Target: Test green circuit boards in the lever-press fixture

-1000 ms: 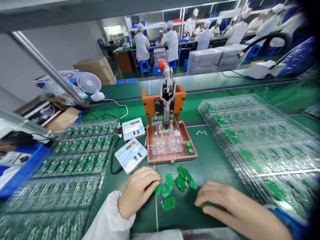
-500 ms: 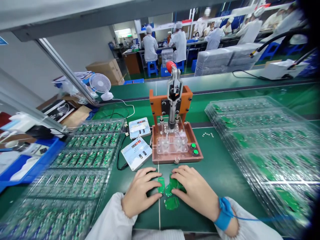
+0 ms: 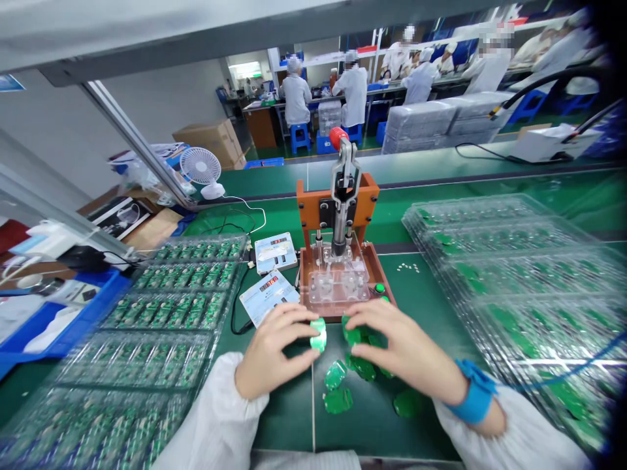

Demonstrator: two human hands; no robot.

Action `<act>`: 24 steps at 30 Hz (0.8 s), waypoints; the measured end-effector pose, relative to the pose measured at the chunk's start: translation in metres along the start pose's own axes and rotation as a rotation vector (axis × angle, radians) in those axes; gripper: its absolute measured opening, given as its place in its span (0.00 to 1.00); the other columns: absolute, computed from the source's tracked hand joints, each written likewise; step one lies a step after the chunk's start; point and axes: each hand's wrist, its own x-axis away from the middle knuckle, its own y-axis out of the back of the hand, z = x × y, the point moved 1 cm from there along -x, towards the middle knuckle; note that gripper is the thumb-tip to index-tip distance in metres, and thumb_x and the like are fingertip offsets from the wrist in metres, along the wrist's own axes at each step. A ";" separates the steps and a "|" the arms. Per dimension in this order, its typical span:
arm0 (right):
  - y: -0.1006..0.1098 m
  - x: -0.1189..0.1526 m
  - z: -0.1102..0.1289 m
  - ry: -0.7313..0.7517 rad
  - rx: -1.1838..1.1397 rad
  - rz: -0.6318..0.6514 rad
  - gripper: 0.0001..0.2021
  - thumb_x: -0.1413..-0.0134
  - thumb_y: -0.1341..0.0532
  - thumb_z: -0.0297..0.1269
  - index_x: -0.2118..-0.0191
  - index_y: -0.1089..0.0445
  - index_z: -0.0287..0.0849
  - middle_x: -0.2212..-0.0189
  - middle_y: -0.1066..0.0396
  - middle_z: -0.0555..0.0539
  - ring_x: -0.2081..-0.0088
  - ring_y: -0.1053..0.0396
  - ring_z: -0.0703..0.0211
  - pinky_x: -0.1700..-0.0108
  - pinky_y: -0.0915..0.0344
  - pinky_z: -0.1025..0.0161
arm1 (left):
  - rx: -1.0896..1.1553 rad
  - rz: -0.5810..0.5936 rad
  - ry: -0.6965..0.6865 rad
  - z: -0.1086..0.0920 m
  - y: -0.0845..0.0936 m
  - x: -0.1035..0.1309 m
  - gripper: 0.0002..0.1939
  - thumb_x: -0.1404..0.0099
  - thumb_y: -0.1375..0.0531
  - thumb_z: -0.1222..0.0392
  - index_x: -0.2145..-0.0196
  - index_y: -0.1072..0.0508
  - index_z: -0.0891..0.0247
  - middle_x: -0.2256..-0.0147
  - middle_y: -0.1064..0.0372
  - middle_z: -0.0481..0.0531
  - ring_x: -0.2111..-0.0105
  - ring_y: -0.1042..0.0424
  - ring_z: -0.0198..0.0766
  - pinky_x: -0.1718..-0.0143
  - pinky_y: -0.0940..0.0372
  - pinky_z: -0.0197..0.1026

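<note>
My left hand (image 3: 277, 349) holds a small green circuit board (image 3: 318, 335) between thumb and fingers, just in front of the fixture. Another green board (image 3: 351, 331) is in the fingers of my right hand (image 3: 392, 336), which wears a blue wrist strap (image 3: 473, 391). Several green boards lie loose on the mat under and beside that hand, among them one board (image 3: 336, 374) and one nearer me (image 3: 337, 401). Behind my hands stands the wooden-based press fixture (image 3: 337, 287) with clear plates and a red-tipped lever (image 3: 337, 137).
Two display boxes (image 3: 268, 295) sit left of the fixture. Trays of boards (image 3: 166, 313) fill the left, and stacked clear trays (image 3: 514, 274) the right. A white fan (image 3: 200, 166) and a blue bin (image 3: 88, 313) stand at the left. People in white (image 3: 296, 98) work behind.
Both hands have moved up, each lifting a board off the mat. More loose boards show below my right hand, one of them farther right.
</note>
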 end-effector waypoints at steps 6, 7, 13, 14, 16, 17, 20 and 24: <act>0.028 -0.050 -0.043 0.049 0.107 -0.118 0.11 0.45 0.30 0.38 0.55 0.24 0.48 0.54 0.22 0.46 0.49 0.27 0.46 0.45 0.29 0.46 | -0.033 -0.068 -0.044 0.033 -0.005 -0.059 0.05 0.36 0.32 0.63 0.61 0.20 0.62 0.54 0.21 0.56 0.50 0.28 0.48 0.45 0.33 0.55; 0.028 -0.056 -0.047 0.058 0.106 -0.112 0.13 0.46 0.29 0.38 0.55 0.24 0.48 0.53 0.22 0.46 0.48 0.27 0.46 0.44 0.29 0.46 | -0.029 -0.060 -0.043 0.037 -0.007 -0.064 0.05 0.36 0.32 0.63 0.61 0.20 0.62 0.54 0.21 0.55 0.50 0.28 0.48 0.45 0.33 0.55; 0.021 -0.063 -0.053 0.100 0.100 -0.093 0.12 0.48 0.27 0.36 0.57 0.24 0.47 0.53 0.22 0.47 0.49 0.26 0.48 0.44 0.30 0.49 | -0.015 -0.034 -0.002 0.045 -0.013 -0.067 0.05 0.36 0.33 0.63 0.61 0.20 0.61 0.54 0.22 0.54 0.50 0.28 0.47 0.45 0.33 0.53; 0.021 -0.062 -0.053 0.104 0.097 -0.092 0.12 0.47 0.28 0.36 0.57 0.24 0.47 0.53 0.22 0.47 0.49 0.26 0.48 0.44 0.30 0.49 | -0.015 -0.032 -0.001 0.045 -0.013 -0.066 0.05 0.36 0.34 0.63 0.61 0.20 0.61 0.53 0.22 0.54 0.50 0.28 0.47 0.45 0.34 0.53; 0.020 -0.061 -0.054 0.112 0.087 -0.095 0.11 0.46 0.28 0.37 0.57 0.24 0.47 0.52 0.22 0.46 0.48 0.27 0.48 0.43 0.31 0.48 | -0.019 -0.030 -0.005 0.044 -0.013 -0.066 0.04 0.36 0.34 0.64 0.62 0.21 0.61 0.53 0.22 0.54 0.50 0.29 0.47 0.45 0.34 0.54; 0.020 -0.060 -0.055 0.117 0.080 -0.097 0.11 0.46 0.28 0.38 0.56 0.24 0.47 0.51 0.22 0.46 0.48 0.27 0.48 0.43 0.31 0.47 | -0.021 -0.028 -0.008 0.044 -0.014 -0.066 0.04 0.36 0.34 0.64 0.62 0.21 0.62 0.53 0.22 0.54 0.50 0.29 0.48 0.45 0.34 0.54; 0.019 -0.057 -0.057 0.136 0.055 -0.105 0.11 0.45 0.28 0.39 0.56 0.24 0.47 0.49 0.23 0.45 0.46 0.28 0.47 0.41 0.32 0.46 | -0.026 -0.028 -0.003 0.044 -0.015 -0.066 0.04 0.35 0.34 0.63 0.61 0.22 0.62 0.52 0.23 0.55 0.49 0.29 0.48 0.44 0.35 0.55; 0.016 -0.053 -0.054 0.158 0.013 -0.130 0.11 0.42 0.30 0.43 0.55 0.23 0.48 0.48 0.23 0.45 0.44 0.28 0.47 0.40 0.33 0.45 | -0.024 -0.018 0.002 0.045 -0.018 -0.061 0.06 0.33 0.35 0.60 0.59 0.22 0.62 0.48 0.26 0.57 0.44 0.32 0.51 0.40 0.38 0.58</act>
